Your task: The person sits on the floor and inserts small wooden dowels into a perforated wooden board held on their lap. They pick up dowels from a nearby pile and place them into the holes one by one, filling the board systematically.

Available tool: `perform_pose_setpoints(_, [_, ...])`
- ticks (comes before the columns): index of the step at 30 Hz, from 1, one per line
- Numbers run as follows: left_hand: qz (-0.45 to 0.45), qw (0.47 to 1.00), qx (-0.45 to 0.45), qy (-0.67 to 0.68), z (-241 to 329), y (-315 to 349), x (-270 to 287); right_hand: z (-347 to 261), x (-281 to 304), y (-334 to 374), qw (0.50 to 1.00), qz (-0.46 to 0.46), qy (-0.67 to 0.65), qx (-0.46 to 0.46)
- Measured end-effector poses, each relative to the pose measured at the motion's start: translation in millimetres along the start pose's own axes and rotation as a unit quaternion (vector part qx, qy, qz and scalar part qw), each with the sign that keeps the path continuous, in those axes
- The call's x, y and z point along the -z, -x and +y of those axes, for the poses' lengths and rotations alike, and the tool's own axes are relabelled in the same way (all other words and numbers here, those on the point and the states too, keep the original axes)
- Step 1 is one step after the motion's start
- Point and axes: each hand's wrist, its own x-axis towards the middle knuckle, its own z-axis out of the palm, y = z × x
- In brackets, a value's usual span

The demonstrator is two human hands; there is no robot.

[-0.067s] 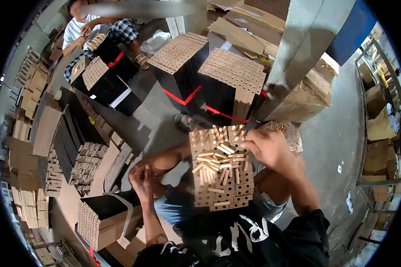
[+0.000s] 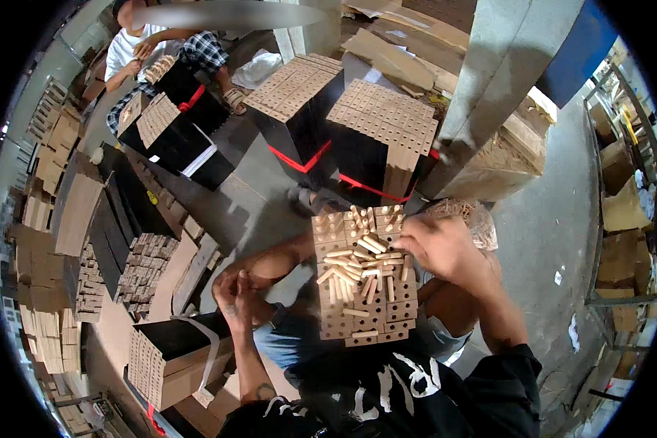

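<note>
A stack of drilled wooden panels [image 2: 333, 323] stands between my knees, its end faces upward and full of round holes. Short wooden dowels [image 2: 349, 264] lie loose in a heap across its middle, and several others [image 2: 331, 221] stand upright in holes along the far rows. At the stack's far right edge is my right hand [image 2: 445, 250], its fingertips pinched together; whatever they hold is hidden. My left hand [image 2: 235, 293] rests off to the left beside my knee, apart from the stack. Its fingers are curled against the thumb, and I cannot make out anything inside them.
Two dark panel stacks with red straps [image 2: 296, 87] [image 2: 383, 109] stand ahead. A clear bag of dowels [image 2: 474, 223] sits beyond my right hand. Another strapped stack [image 2: 147, 369] is at lower left. A person [image 2: 142, 55] works at far left. A pillar [image 2: 489, 80] rises at right.
</note>
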Motion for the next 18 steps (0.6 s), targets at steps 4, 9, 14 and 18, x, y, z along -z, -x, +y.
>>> perform_pose_setpoints(4, [-0.034,0.987,-0.089,-0.131,55.2,4.1,-32.0,-5.8,-2.3,1.2,0.998,0.024,0.047,-0.02])
perform_pose_setpoints(9, [-0.226,0.931,-0.283,-0.057,151.9,6.9,-102.2,-1.8,3.4,-1.6,0.999,0.024,0.037,-0.023])
perform_pose_setpoints(14, [-0.32,0.876,-0.304,-0.194,155.8,-11.6,-150.9,-4.4,13.8,-2.4,0.996,0.012,0.042,-0.077])
perform_pose_setpoints(18, [-0.358,0.87,-0.263,-0.216,166.7,-8.0,-158.0,-1.0,10.1,1.3,0.998,0.038,-0.015,-0.045])
